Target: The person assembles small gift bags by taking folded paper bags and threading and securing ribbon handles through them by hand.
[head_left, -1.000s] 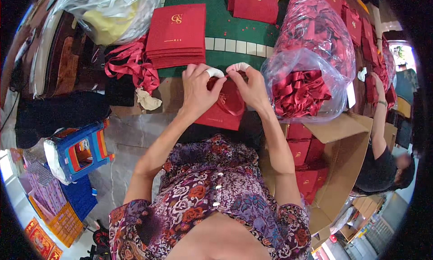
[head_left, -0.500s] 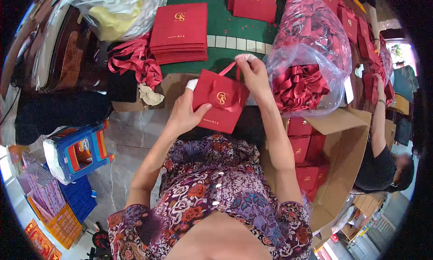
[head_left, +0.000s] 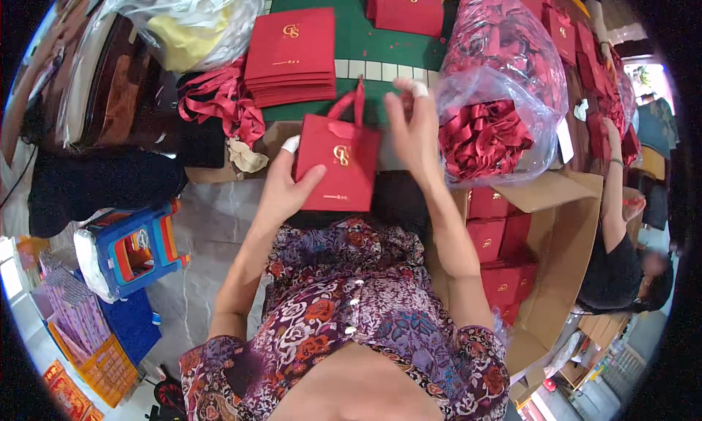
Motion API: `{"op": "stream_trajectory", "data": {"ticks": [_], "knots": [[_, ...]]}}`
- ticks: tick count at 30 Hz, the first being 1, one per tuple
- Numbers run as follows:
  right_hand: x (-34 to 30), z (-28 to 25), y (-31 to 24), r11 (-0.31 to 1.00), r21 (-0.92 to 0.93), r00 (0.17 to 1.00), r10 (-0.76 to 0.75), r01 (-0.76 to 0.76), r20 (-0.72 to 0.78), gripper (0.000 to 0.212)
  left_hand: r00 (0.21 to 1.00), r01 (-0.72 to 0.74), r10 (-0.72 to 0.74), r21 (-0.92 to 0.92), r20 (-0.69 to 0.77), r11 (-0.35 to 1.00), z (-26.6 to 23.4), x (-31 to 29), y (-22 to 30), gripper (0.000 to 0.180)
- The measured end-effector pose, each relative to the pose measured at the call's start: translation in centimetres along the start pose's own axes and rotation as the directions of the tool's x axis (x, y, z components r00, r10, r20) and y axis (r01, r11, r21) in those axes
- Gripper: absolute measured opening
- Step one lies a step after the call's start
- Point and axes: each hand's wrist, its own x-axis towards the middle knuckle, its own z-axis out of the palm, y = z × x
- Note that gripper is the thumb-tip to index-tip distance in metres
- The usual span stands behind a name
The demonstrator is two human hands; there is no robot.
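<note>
A small red paper gift bag (head_left: 329, 183) with a gold emblem stands flat-faced before me at the table's near edge. My left hand (head_left: 285, 191) grips its left side, thumb across the front and white tape on a fingertip. From the bag's top a red ribbon handle (head_left: 358, 105) sticks up in a loop. To the right of that loop, my right hand (head_left: 417, 132) is raised, fingers apart, with nothing seen in it; it is slightly blurred and has a taped fingertip too. Beyond the bag lies a stack of flat red bags (head_left: 289, 55).
Loose red ribbons (head_left: 223, 103) lie left of the stack. A clear plastic sack (head_left: 504, 52) of red ribbons stands at right, above an open carton (head_left: 559, 256) holding red bags (head_left: 486, 238). More bags (head_left: 406, 12) lie farther back. Another person's arm (head_left: 614, 194) reaches in at far right.
My right hand has let go of the ribbon handle and moved right. The gift bag has shifted left and turned more upright, still in my left hand.
</note>
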Motion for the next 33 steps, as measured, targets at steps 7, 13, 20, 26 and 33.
{"op": "stream_trajectory", "data": {"ticks": [7,13,20,26,33], "knots": [[-4.1,0.8,-5.2,0.871,0.327,0.904,0.251,-0.367,0.347,0.053,0.947,-0.272,0.227,0.188,0.229,0.944,1.7,0.3,4.5,0.08],[-4.6,0.6,-1.7,0.746,0.491,0.886,0.303,-0.449,0.35,0.039,0.875,-0.475,0.301,0.548,0.38,0.688,2.7,0.6,4.5,0.092],[-6.5,-3.2,1.9,0.89,0.084,0.852,0.397,-0.448,0.34,0.031,0.853,-0.519,0.305,0.746,0.422,0.418,4.7,0.9,-0.9,0.09],[-6.7,-9.1,3.0,0.885,-0.431,0.984,0.17,-0.177,-0.054,0.016,0.866,-0.499,0.254,0.759,0.43,0.417,5.9,1.1,-1.1,0.091],[-6.8,-8.3,5.5,0.811,-0.564,0.986,0.163,-0.152,-0.032,0.016,0.872,-0.485,0.297,0.767,0.389,0.42,6.8,0.8,-1.6,0.092]]}}
